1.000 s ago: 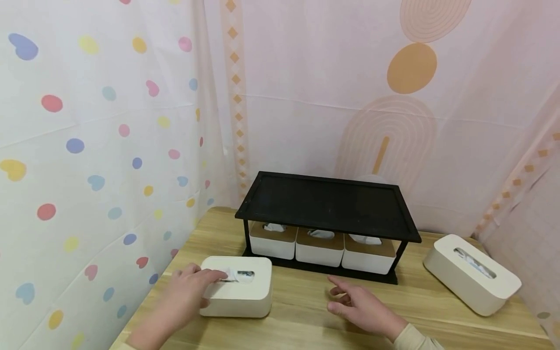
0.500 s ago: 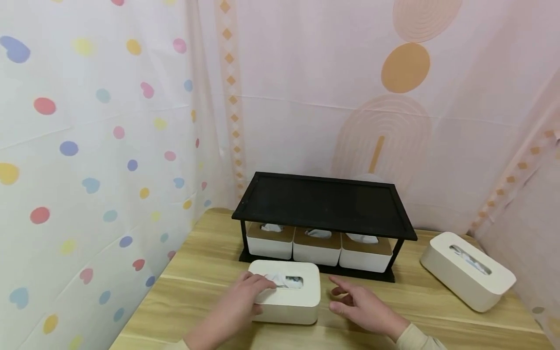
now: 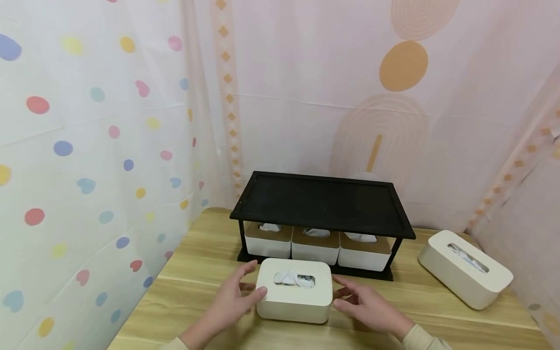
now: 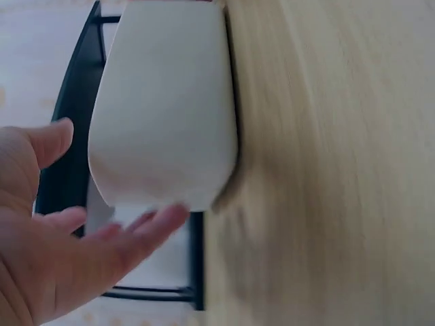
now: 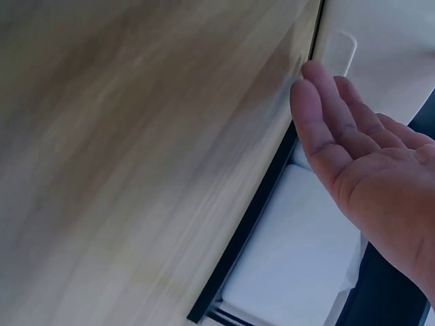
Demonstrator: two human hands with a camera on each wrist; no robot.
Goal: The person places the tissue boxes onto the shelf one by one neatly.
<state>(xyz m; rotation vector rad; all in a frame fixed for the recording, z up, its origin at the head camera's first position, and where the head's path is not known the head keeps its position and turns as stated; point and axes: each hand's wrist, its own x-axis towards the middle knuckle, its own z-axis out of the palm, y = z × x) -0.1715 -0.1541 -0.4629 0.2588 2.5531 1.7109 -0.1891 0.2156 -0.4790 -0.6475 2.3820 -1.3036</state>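
A cream tissue box point(image 3: 294, 309) with a slot in its lid, white tissue showing through, stands on the wooden table in front of the black rack. Close by its left end is my left hand point(image 3: 232, 302), thumb and fingers spread with the thumb tip over the lid's edge. In the left wrist view the fingers reach along the far side of the box point(image 4: 163, 102). My right hand point(image 3: 367, 307) is at the opposite end, fingers extended toward the box. Seen from the right wrist, its fingers point(image 5: 329, 112) lie nearly straight, palm facing the box.
The black rack point(image 3: 323, 201) has a flat top and thin legs. Beneath it sit three white tissue boxes point(image 3: 315, 253) with brown lids. Another cream tissue box point(image 3: 465, 278) stands angled at the table's right. Printed curtains point(image 3: 284, 126) hang behind and beside the wooden table point(image 3: 183, 277).
The cream tissue box has slid right, pushed by my left hand, to just beside my right hand. My left hand has come off the lid and spread at its left end.
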